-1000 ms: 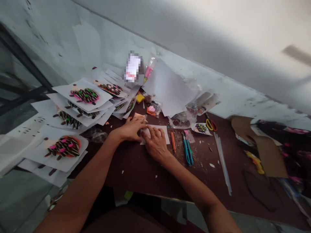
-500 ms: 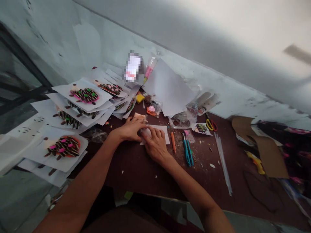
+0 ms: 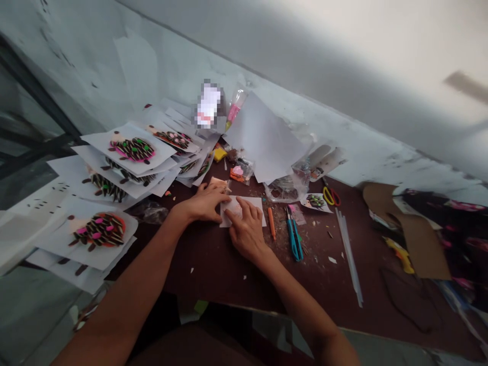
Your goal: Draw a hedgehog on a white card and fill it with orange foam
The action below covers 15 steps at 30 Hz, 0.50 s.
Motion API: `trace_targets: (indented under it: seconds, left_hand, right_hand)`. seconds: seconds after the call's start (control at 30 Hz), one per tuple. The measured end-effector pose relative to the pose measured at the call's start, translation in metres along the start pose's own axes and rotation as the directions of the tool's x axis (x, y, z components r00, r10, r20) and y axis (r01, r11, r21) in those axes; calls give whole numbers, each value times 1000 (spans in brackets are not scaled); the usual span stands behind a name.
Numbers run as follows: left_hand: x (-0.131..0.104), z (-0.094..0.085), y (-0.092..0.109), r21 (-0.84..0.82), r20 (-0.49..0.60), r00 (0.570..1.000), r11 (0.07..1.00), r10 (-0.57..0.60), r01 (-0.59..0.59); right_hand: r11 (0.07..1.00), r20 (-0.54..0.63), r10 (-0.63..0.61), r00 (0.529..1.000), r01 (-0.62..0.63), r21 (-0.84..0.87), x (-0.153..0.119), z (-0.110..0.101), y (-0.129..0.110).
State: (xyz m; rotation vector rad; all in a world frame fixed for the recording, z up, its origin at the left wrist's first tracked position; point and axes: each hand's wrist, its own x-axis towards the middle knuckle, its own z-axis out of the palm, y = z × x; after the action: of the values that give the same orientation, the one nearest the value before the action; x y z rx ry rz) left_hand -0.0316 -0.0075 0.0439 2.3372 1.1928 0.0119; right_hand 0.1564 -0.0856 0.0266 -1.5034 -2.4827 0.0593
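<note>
A small white card (image 3: pixel 260 206) lies on the dark red table, with a faint peach patch on it near my fingers. My right hand (image 3: pixel 247 229) rests over the card, fingers apart and fingertips on its surface. At the card's left edge is my left hand (image 3: pixel 208 203), its fingers stretched out and lying flat. Just beyond my left fingers sits a peach lump in clear wrapping (image 3: pixel 220 185). An orange stick-like tool (image 3: pixel 271 223) lies right of the card, and farther right is a teal-handled tool (image 3: pixel 295 240).
Papers with decorated hedgehog figures (image 3: pixel 133 148) are stacked at the left. Toward the wall are a blurred-out phone (image 3: pixel 208 104), a large white sheet (image 3: pixel 263 134) and plastic bags. Scissors (image 3: pixel 331 196), clear sticks (image 3: pixel 348 256) and a yellow glue gun (image 3: pixel 400 254) lie at the right.
My right hand has shifted slightly right and its fingers have spread, uncovering the peach patch on the card. My left hand has hardly moved.
</note>
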Motion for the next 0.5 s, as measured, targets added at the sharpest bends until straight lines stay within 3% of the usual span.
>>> trace_targets:
  seconds: [0.17, 0.5]
  left_hand:
    - [1, 5, -5, -1, -23, 1000, 1000, 10, -10]
    - [1, 1, 0, 20, -9, 1000, 1000, -2, 2]
  right_hand:
    - [999, 50, -11, 999, 13, -38, 0, 5, -2]
    - [1000, 39, -23, 999, 24, -10, 0, 3, -7]
